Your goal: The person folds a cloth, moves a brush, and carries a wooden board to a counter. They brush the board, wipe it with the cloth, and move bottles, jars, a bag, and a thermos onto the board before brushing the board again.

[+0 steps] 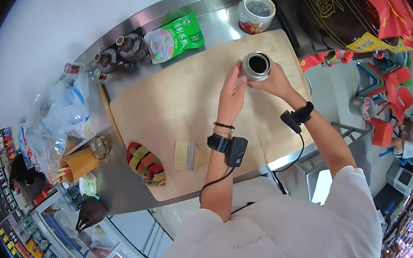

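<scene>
A small round metal tin point(256, 65) with a dark inside stands on the wooden board point(172, 102) near its far right corner. My left hand point(232, 95) touches the tin's left side with its fingertips. From below and to the right, my right hand point(275, 82) grips the tin. Both wrists wear black devices with cables.
A multicoloured cloth point(145, 163) and a yellow sponge point(185, 155) lie on the board's near part. Behind the board are a green packet point(177, 37), dark bottles point(122, 50) and a lidded tub point(256, 12). Plastic bags point(58, 116) and an orange cup point(79, 163) stand left; a dark bag point(335, 5) right.
</scene>
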The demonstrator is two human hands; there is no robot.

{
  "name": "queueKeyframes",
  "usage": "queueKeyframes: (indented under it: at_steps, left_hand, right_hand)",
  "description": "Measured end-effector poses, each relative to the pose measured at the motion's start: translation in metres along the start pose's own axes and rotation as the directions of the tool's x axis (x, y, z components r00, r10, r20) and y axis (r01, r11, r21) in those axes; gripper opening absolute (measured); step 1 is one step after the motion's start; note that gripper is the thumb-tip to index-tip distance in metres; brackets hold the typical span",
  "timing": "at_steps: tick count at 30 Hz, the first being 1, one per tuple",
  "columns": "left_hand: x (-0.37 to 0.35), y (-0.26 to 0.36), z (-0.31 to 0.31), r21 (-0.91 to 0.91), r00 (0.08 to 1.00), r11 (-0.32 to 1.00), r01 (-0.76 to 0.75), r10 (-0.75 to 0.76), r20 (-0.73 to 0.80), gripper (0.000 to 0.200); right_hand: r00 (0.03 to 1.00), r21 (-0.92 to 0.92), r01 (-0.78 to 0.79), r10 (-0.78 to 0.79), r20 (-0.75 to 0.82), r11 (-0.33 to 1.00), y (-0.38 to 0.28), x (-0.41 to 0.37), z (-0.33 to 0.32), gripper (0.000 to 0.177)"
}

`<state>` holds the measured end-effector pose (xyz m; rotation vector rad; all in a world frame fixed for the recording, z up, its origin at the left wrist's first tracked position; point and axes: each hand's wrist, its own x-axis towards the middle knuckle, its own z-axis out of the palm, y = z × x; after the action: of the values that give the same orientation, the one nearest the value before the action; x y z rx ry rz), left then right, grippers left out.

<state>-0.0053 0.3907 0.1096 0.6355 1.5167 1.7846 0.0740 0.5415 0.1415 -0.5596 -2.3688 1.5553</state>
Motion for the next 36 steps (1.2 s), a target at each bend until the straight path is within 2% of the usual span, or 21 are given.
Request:
queueKeyframes:
  at_steps: [5,6,9,11,12,13,16,20,23,29,32,35,36]
  left_hand:
    - [0.025,0.028,-0.001,0.022,0.970,0.988,-0.154,0.156,-0.184,0.050]
    - [0.025,0.028,-0.006,0.022,0.978,0.994,-0.103,0.106,-0.181,0.051]
    - [0.007,0.020,-0.029,0.024,0.981,0.999,0.045,-0.040,-0.192,0.051]
    - [-0.008,0.013,-0.044,0.031,0.968,0.993,0.118,-0.108,-0.225,0.049]
    - [-0.012,0.014,-0.050,0.054,0.966,0.990,0.133,-0.117,-0.232,0.047]
    - [-0.019,0.014,-0.054,0.075,0.962,0.985,0.153,-0.131,-0.239,0.045]
    - [-0.033,0.017,-0.060,0.113,0.952,0.972,0.208,-0.175,-0.251,0.041]
    - [-0.043,0.013,-0.064,0.064,0.934,0.961,0.269,-0.244,-0.261,0.037]
    - [-0.049,0.010,-0.066,0.103,0.931,0.951,0.292,-0.258,-0.257,0.036]
    - [-0.061,0.007,-0.062,0.052,0.922,0.946,0.319,-0.297,-0.247,0.034]
    - [-0.068,0.000,-0.062,0.088,0.930,0.947,0.309,-0.281,-0.238,0.035]
    - [-0.075,0.003,-0.061,0.100,0.928,0.942,0.319,-0.289,-0.234,0.034]
    - [-0.078,0.002,-0.062,0.102,0.930,0.943,0.316,-0.287,-0.231,0.034]
  right_hand:
    - [0.973,0.037,0.157,-0.148,-0.177,0.987,0.001,0.085,0.012,0.064]
    - [0.959,0.059,0.185,-0.167,-0.229,0.981,0.005,0.105,0.016,0.064]
    - [0.956,0.003,0.099,-0.094,-0.276,0.995,0.014,0.155,0.024,0.066]
    - [0.938,-0.047,0.128,-0.137,-0.319,0.991,0.027,0.184,0.032,0.065]
    - [0.927,-0.072,0.142,-0.158,-0.340,0.987,0.031,0.194,0.037,0.065]
    - [0.944,-0.057,0.062,-0.077,-0.320,0.996,0.027,0.200,0.039,0.072]
    - [0.946,-0.055,0.061,-0.075,-0.315,0.997,0.026,0.221,0.045,0.073]
    - [0.953,-0.059,0.070,-0.084,-0.292,0.996,0.035,0.239,0.055,0.075]
    - [0.948,-0.083,0.062,-0.085,-0.306,0.995,0.034,0.244,0.057,0.074]
    - [0.950,-0.103,0.029,-0.060,-0.307,0.994,0.032,0.253,0.059,0.074]
    - [0.926,-0.123,0.085,-0.124,-0.357,0.989,0.047,0.256,0.065,0.075]
    - [0.773,-0.283,0.217,-0.342,-0.535,0.934,0.042,0.222,0.065,0.067]
    - [0.889,-0.185,0.153,-0.217,-0.403,0.971,0.042,0.196,0.057,0.062]
